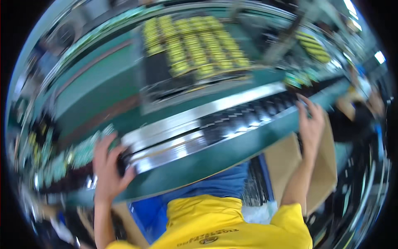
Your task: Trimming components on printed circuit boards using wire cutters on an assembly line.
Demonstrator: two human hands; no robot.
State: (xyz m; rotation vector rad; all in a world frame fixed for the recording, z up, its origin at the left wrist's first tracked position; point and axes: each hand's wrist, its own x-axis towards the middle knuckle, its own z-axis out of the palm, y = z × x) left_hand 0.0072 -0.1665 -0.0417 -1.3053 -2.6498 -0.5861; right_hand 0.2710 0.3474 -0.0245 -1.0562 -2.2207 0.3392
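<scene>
A green table (168, 176) is seen slanting across the view, its near edge bent by the lens. On it, between the two hands, a long shiny metal strip (174, 150) is laid, with a row of black pieces (244, 118) running along its right part. Beyond it, a dark tray (155, 76) is filled mostly with rows of yellow pieces (199, 45); its near left part is left bare. Green boards (83, 153) are lined up beside the left hand (108, 172), and more green pieces (300, 79) are bunched past the right hand (311, 120). A cardboard box (325, 170) is set below the table edge at the right. Bright lamps (379, 58) are seen at the upper right, and another person (360, 108) is placed at the far right.

The left fingers and thumb are spread apart at the strip's left end; whether it is touched cannot be told. The right fingers are slightly bent near the far end of the row; whether anything is pinched by them is not shown.

Most outlines are smeared by blur. The black pieces cannot be made out singly, the room's edges are swallowed by the dark rim, and part of the box is hidden by the right forearm.
</scene>
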